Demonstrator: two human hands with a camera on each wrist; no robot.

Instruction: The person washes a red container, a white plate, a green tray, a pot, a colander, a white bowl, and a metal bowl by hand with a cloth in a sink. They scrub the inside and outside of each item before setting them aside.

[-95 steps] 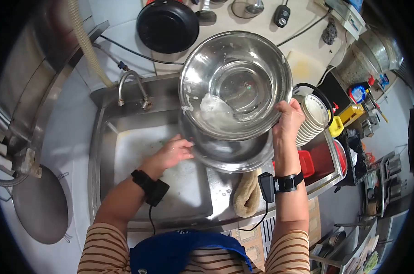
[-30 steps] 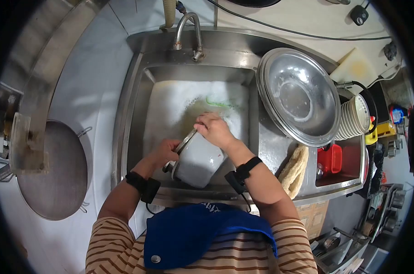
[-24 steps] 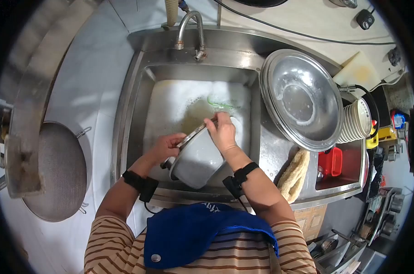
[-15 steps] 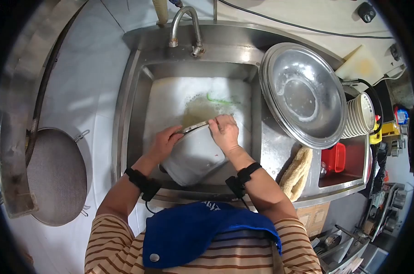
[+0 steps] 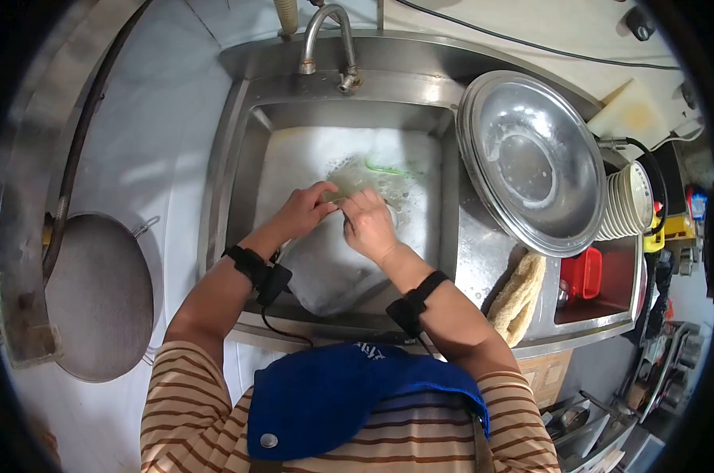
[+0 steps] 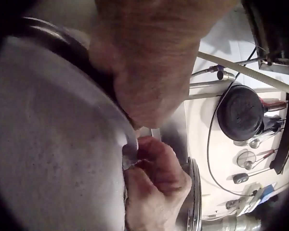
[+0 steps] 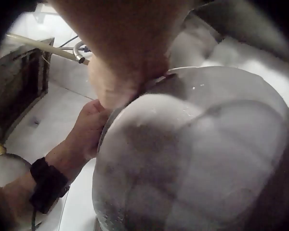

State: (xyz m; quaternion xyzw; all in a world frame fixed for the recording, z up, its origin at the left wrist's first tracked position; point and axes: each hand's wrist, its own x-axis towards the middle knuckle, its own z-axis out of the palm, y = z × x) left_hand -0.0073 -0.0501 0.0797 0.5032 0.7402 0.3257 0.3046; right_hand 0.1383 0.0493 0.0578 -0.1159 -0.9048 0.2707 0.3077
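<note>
A light grey pot point(image 5: 329, 272) leans on its side in the sink point(image 5: 450, 221), its rounded outside toward me and its mouth turned away. My left hand point(image 5: 302, 211) pinches the rim from the left with thumb and fingers. Close beside it, the curled fingers of my right hand point(image 5: 370, 225) grip the same rim. In the left wrist view, the right hand point(image 6: 156, 185) is bunched at the edge of the pot point(image 6: 58, 134). The pot point(image 7: 221, 149) fills much of the right wrist view, and its inside is hidden there.
White suds point(image 5: 302, 154) cover the sink water, with a green strip point(image 5: 384, 169) among them. Stacked steel basins point(image 5: 530, 169) lean on the right drainboard, near stacked bowls point(image 5: 626, 201) and a tan cloth point(image 5: 517, 299). A faucet point(image 5: 329, 39) stands behind.
A steel basin held in my right hand earlier now rests with the stack at right. Over the last second the pot has turned, and my left hand has moved up along its rim toward the right.
</note>
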